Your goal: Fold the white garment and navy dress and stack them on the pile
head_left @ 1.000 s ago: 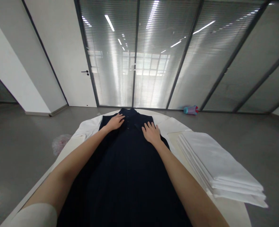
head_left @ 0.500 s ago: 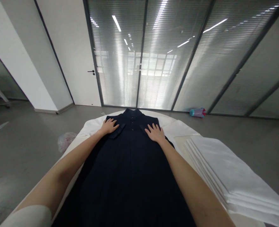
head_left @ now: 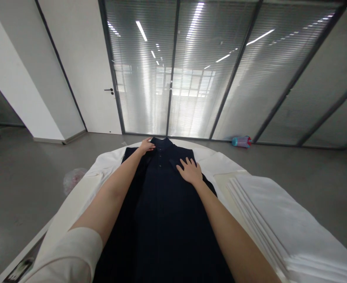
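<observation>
A dark navy garment point(head_left: 161, 204) with a stand collar and a short row of buttons lies spread front up, its collar at the far end. My left hand point(head_left: 147, 146) rests at the left side of the collar, fingers stretched over the cloth; their tips are hard to make out. Lower on the right chest, my right hand point(head_left: 191, 170) lies flat with its fingers spread, beside a dark flap. White cloth point(head_left: 220, 162) shows under the garment's far part, on both sides.
Folded white cloths point(head_left: 282, 212) are stacked at the right on the pale table point(head_left: 64, 214). A clear plastic bag point(head_left: 72, 181) lies on the floor at left. Beyond the table, a blue and red bundle point(head_left: 241, 142) lies by the glass partition point(head_left: 191, 114).
My left hand has moved from the left chest up and inward to the collar. The right hand stays on the right chest. The view has shifted slightly.
</observation>
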`<control>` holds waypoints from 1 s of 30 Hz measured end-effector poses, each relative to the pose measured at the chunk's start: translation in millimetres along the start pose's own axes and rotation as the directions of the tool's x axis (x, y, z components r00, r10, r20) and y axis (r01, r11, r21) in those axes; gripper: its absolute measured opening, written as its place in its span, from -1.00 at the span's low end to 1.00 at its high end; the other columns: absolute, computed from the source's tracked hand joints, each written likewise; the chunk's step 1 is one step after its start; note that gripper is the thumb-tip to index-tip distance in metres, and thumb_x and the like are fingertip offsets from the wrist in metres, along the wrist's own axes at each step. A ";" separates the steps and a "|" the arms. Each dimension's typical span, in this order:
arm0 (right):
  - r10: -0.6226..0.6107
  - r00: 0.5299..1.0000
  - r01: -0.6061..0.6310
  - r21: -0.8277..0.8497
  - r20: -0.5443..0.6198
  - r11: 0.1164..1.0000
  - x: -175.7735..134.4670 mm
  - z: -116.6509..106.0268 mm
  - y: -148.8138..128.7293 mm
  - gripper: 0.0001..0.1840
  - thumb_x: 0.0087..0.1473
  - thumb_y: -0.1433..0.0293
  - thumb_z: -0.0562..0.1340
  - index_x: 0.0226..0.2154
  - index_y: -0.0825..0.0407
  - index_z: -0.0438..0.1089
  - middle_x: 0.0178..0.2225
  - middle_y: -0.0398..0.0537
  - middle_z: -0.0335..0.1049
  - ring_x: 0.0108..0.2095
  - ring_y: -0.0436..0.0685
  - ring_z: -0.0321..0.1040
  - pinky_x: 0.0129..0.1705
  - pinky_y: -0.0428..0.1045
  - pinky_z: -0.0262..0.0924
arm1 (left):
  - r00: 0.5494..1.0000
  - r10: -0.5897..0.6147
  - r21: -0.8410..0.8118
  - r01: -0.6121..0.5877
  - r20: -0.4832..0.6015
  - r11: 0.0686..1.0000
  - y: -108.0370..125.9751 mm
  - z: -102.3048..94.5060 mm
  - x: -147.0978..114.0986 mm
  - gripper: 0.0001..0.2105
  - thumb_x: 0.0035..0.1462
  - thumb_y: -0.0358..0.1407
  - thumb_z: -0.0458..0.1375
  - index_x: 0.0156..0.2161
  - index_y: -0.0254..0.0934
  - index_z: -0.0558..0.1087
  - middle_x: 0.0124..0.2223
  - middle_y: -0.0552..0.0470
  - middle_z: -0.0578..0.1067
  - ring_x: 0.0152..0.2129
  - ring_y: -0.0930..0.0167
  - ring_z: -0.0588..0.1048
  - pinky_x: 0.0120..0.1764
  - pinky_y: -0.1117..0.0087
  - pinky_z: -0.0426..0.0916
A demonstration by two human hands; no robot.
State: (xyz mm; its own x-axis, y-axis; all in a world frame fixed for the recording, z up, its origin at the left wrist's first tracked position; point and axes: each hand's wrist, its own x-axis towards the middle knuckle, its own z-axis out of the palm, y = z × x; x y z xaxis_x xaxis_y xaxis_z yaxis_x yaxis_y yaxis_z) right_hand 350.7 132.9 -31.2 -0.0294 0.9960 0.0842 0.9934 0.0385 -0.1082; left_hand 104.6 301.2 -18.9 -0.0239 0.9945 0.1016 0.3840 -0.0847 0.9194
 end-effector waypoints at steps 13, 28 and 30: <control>0.008 0.986 -0.008 -0.002 -0.167 1.000 -4.8 -2.3 -2.7 -0.41 0.27 0.09 0.02 0.19 0.03 0.35 0.27 0.10 0.22 0.31 0.39 -0.02 0.32 0.34 -0.31 | 0.953 0.296 0.154 -0.301 0.059 0.941 -22.7 -14.9 -8.2 -0.71 0.04 -0.51 0.15 -0.16 -0.30 0.64 -0.21 -0.07 0.53 -0.16 0.32 0.47 0.07 0.23 0.38; -0.182 0.975 0.178 0.046 0.124 0.983 87.2 -14.2 -64.3 -0.22 0.32 0.02 -0.08 0.39 0.15 -0.09 0.43 0.20 -0.29 0.40 0.38 -0.25 0.31 0.28 -0.17 | 0.878 0.458 0.450 -0.469 0.141 0.760 -36.0 -14.0 -18.5 -0.57 0.04 -0.59 0.03 -0.07 -0.29 0.62 -0.07 -0.10 0.34 -0.03 0.31 0.40 0.19 0.24 0.29; -0.169 0.972 0.163 0.050 0.162 0.985 91.0 -7.1 -63.7 -0.20 0.32 -0.02 -0.10 0.38 0.16 -0.06 0.42 0.23 -0.23 0.38 0.39 -0.19 0.30 0.30 -0.16 | 0.878 0.456 0.479 -0.466 0.147 0.744 -33.7 -13.8 -21.5 -0.65 0.09 -0.48 0.09 -0.06 -0.30 0.62 -0.08 -0.11 0.37 -0.02 0.28 0.39 0.20 0.25 0.29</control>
State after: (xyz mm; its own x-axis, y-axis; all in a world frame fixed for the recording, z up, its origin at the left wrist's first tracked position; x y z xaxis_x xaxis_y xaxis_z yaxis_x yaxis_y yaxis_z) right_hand 285.5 220.5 -9.6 -0.2148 0.9748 -0.0606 0.9685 0.2046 -0.1421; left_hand 79.4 281.9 -46.8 0.2892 0.8436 0.4525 0.7391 -0.4971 0.4545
